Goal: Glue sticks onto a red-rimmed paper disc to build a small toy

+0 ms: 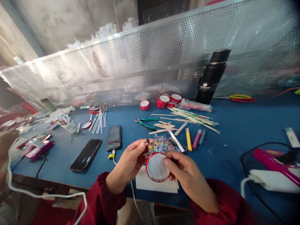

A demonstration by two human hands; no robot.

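Observation:
Between my hands is a small drum-like disc [157, 168] with a red rim and a whitish face, its face tilted towards me. My right hand [185, 172] grips its right edge, thumb on the face and fingers behind. My left hand [131, 159] is closed at the upper left of the rim, pinching a short stick [149, 145] with dark and yellow bands. Whether the stick is fixed to the disc, I cannot tell. White paper [156, 186] lies beneath the disc. Just behind my hands is a tangle of coloured strings [165, 142].
Markers [188, 139], flat wooden sticks [164, 125], green-handled pliers [147, 122] and thin rods [194, 118] lie beyond. More red-rimmed discs [163, 100] and a black bottle [212, 78] stand by the perforated screen [152, 65]. Phone [86, 155] at left; pink glue gun [276, 162] at right; another person's hand [8, 143] far left.

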